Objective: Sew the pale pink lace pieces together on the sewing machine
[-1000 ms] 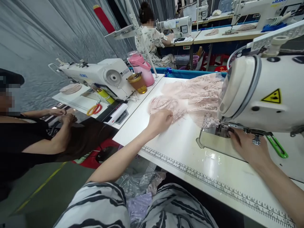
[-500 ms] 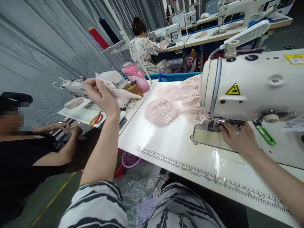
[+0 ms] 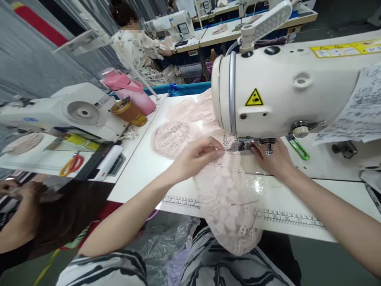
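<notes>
Overhanging the table edge [image 3: 297,228] beside bare tabletop [image 3: 141,172], pink lace [image 3: 222,194] is pinched by left hand [image 3: 193,159] — right hand [image 3: 276,161], grip unclear.

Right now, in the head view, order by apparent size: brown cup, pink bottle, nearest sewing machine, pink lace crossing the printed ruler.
1. Nearest sewing machine
2. Pink lace
3. Pink bottle
4. Brown cup

Nearness to the camera likely enlarges the first two.

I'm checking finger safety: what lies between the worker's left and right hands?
In the head view, the metal presser foot assembly of the near sewing machine lies between the left hand and right hand.
</notes>
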Demonstrator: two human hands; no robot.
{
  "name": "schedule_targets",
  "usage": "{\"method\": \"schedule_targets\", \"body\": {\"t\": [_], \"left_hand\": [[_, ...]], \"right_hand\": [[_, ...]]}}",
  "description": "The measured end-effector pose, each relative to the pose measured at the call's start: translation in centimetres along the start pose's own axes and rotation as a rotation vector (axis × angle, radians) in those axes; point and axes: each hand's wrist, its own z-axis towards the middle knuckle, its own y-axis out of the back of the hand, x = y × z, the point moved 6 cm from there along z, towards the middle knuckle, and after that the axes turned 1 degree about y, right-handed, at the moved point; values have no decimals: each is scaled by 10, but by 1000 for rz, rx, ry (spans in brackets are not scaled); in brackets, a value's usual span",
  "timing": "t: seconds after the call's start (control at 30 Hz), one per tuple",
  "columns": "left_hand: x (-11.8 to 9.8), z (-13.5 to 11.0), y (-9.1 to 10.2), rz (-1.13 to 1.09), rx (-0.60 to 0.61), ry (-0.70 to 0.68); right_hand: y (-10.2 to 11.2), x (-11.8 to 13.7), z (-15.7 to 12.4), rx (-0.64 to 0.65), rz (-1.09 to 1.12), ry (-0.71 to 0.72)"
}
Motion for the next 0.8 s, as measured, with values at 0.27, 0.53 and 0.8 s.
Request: {"method": "schedule_targets", "body": {"t": [0.27, 0.53, 0.8], "left_hand": [[9, 14, -56, 794, -123, -324], [13, -8, -93, 872, -17, -525], [28, 9, -84, 786, -33, -492]], "right_hand": [[-3, -9, -3, -7, 40, -71], [6, 12, -13, 33, 78, 103], [-9, 7, -13, 125, 172, -27]]}}
